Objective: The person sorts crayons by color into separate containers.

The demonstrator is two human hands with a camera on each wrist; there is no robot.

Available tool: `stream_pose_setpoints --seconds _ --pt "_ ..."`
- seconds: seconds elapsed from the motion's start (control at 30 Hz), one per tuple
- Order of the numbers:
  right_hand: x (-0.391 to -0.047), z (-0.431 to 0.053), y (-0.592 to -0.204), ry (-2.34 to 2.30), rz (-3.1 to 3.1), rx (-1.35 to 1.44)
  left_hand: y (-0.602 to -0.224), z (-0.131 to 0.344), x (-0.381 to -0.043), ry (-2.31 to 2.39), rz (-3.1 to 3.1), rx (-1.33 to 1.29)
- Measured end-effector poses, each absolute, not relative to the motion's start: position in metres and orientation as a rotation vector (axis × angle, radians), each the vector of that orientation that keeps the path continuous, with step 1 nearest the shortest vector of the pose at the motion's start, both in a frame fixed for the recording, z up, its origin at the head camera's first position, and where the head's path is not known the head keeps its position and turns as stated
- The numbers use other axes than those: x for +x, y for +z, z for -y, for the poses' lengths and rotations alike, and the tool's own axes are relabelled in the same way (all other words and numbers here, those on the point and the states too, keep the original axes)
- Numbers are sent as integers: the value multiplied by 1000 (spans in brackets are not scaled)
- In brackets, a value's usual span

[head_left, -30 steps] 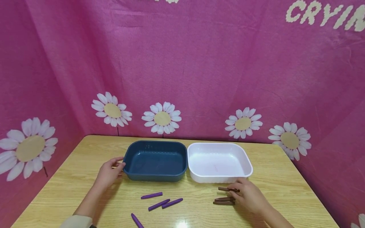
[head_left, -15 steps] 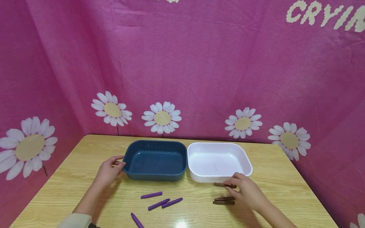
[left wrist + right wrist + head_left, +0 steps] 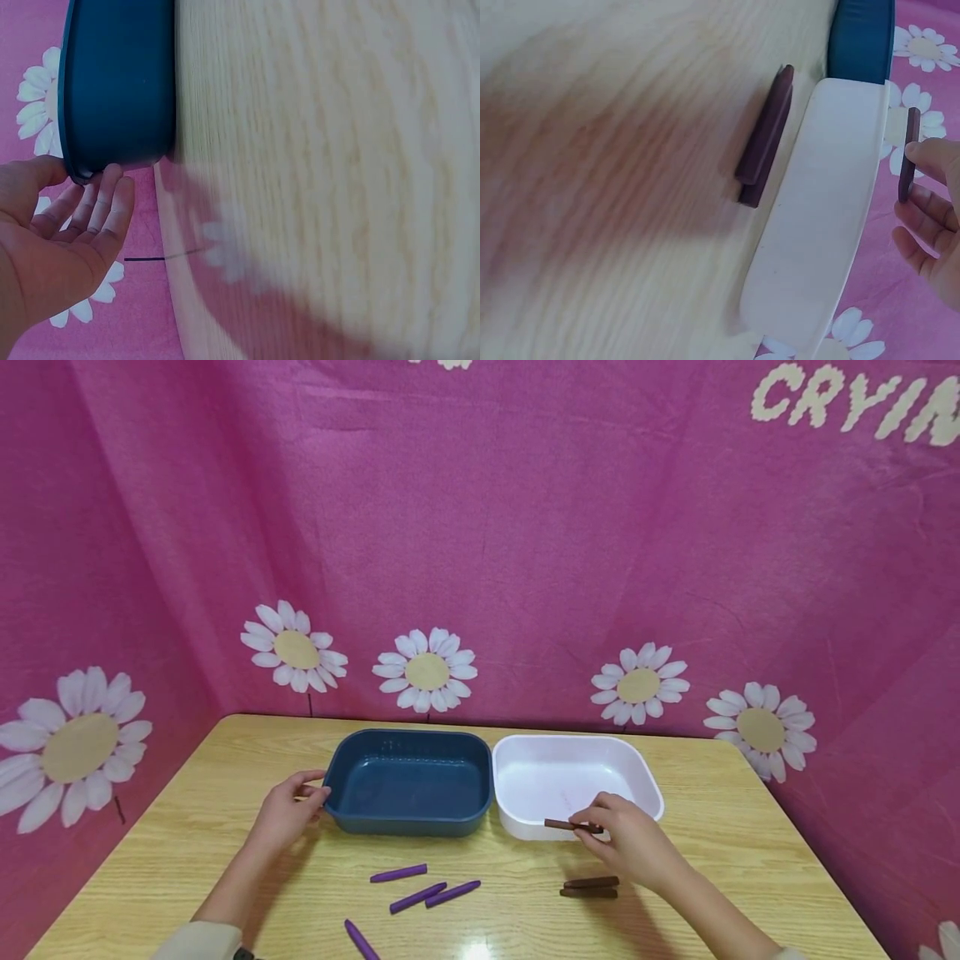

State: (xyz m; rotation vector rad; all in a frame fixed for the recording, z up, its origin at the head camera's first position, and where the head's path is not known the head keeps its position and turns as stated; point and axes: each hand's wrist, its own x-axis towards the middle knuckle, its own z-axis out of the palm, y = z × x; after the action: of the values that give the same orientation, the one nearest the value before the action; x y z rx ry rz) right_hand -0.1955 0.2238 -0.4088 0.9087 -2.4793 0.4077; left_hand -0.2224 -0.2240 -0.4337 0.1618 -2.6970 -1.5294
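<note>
My right hand [image 3: 630,839] pinches a brown crayon [image 3: 558,824] between thumb and fingers, raised at the front rim of the white bin [image 3: 525,829]. In the right wrist view the same crayon [image 3: 910,150] stands out past the fingertips. Two more brown crayons [image 3: 591,887] lie side by side on the table below that hand. My left hand [image 3: 285,814] holds the left end of the dark blue bin [image 3: 408,828]. The left wrist view has its thumb at the rim and the fingers against the outer wall of the bin [image 3: 120,82].
Several purple crayons [image 3: 417,899] lie loose on the wooden table [image 3: 262,743] in front of the dark blue bin. Both bins stand side by side near the back edge. Behind them hangs a pink cloth [image 3: 480,527] with daisies.
My right hand has lifted one brown crayon off the table and carried it up and leftward to the white bin's front rim. My left hand stays at the dark blue bin.
</note>
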Motion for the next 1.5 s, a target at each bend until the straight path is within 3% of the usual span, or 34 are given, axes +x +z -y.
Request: stream_pose_setpoints --seconds 0.97,1.5 --pt "-223 -171 -382 419 2538 966 -442 224 -225 -1583 2657 164" --pt "-235 -130 -387 688 2684 993 -439 222 -222 -1592 2657 195"
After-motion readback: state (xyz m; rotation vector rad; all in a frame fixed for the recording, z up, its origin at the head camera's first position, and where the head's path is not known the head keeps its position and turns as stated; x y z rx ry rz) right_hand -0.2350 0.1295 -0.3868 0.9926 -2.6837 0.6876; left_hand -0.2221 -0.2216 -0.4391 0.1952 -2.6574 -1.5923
